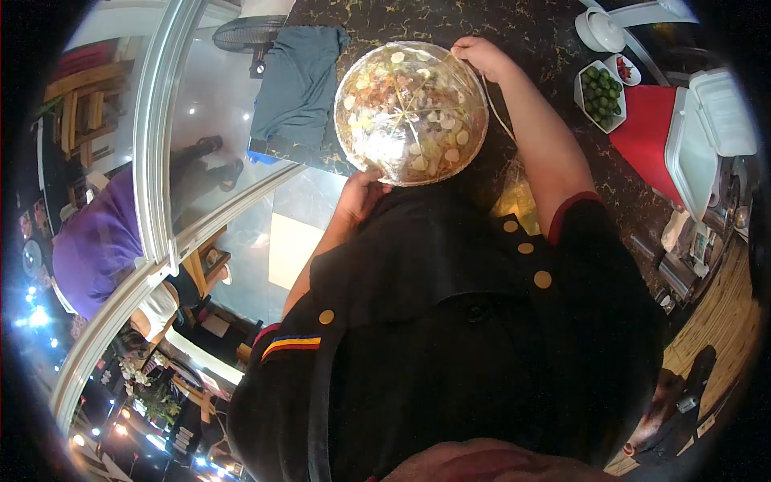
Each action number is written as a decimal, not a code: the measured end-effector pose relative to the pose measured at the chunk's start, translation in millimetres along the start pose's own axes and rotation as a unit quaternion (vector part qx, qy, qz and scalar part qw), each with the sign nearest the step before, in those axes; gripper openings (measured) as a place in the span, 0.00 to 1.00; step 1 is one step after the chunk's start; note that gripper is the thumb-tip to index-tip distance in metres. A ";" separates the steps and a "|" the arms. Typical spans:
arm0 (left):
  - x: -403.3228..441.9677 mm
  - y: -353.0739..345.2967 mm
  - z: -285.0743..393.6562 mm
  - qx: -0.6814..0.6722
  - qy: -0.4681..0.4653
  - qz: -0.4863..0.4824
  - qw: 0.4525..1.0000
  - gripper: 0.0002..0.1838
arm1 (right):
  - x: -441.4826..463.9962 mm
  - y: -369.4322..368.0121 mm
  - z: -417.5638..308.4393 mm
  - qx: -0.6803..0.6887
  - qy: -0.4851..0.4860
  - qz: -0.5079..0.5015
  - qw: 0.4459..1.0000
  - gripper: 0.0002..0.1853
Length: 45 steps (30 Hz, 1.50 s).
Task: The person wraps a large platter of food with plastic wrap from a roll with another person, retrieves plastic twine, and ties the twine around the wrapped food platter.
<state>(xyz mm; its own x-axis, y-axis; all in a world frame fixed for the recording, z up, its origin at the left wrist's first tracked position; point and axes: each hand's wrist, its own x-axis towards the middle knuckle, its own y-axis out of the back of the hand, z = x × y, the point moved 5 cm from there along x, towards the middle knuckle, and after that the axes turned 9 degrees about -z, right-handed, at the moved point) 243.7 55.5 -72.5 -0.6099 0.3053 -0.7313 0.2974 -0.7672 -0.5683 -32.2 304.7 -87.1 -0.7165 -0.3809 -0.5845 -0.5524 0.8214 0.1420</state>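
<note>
A round platter of food (409,112) lies on the dark marbled counter, covered in shiny clear plastic. Thin yellowish string crosses over its top, meeting near the middle. Sliced pale rounds and mixed orange and green pieces show through the wrap. At the near-left rim, my left hand (365,195) is closed on the platter's edge, its fingertips partly hidden. My right hand (482,58) pinches at the far-right rim, and a loose length of string (501,116) trails from beside it along the forearm.
Left of the platter lies a grey cloth (301,84), near a black fan (245,34). To the right are a bowl of green citrus (601,96), a small dish of red chillies (623,70), a lidded white pot (601,30) and an open foam box (697,153). A glass partition borders the left.
</note>
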 end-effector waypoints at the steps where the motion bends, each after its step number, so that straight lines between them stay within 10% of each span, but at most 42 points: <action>1: -1.0 -2.0 1.9 0.006 -0.017 -0.016 1.000 0.15 | -0.8 2.1 -2.6 0.001 0.003 0.002 1.000 0.09; 6: -7.0 -10.8 8.1 -0.080 -0.077 -0.063 0.992 0.19 | 1.8 -7.7 14.0 0.200 -0.043 -0.114 0.972 0.07; 14: 18.2 -69.3 57.0 -0.125 -0.131 -0.077 0.980 0.18 | -27.6 -103.3 4.8 0.452 0.014 -0.001 0.892 0.06; 23: 43.5 -48.4 21.7 0.119 -0.015 -0.032 0.992 0.12 | -118.4 -196.1 39.3 -0.034 0.074 -0.021 0.996 0.08; 34: 48.7 -31.6 -6.5 -0.062 -0.006 -0.017 0.998 0.08 | -128.6 -187.0 -11.4 -0.354 0.052 -0.103 0.928 0.11; 41: 39.7 -22.0 17.5 0.210 -0.099 0.094 0.968 0.10 | -66.9 -162.0 -64.6 -0.566 0.260 -0.100 0.776 0.04; 45: 29.3 -21.4 28.4 0.234 -0.145 0.135 0.952 0.12 | -51.1 -128.4 -107.6 -0.529 0.238 -0.164 0.798 0.06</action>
<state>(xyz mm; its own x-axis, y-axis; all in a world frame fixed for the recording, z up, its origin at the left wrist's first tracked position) 198.6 64.9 -71.0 -0.7549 -0.0551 -0.6535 0.1541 -0.9835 -0.0952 29.5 172.9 10.5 -0.4006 -0.8264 -0.3957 -0.6139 -0.0785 0.7854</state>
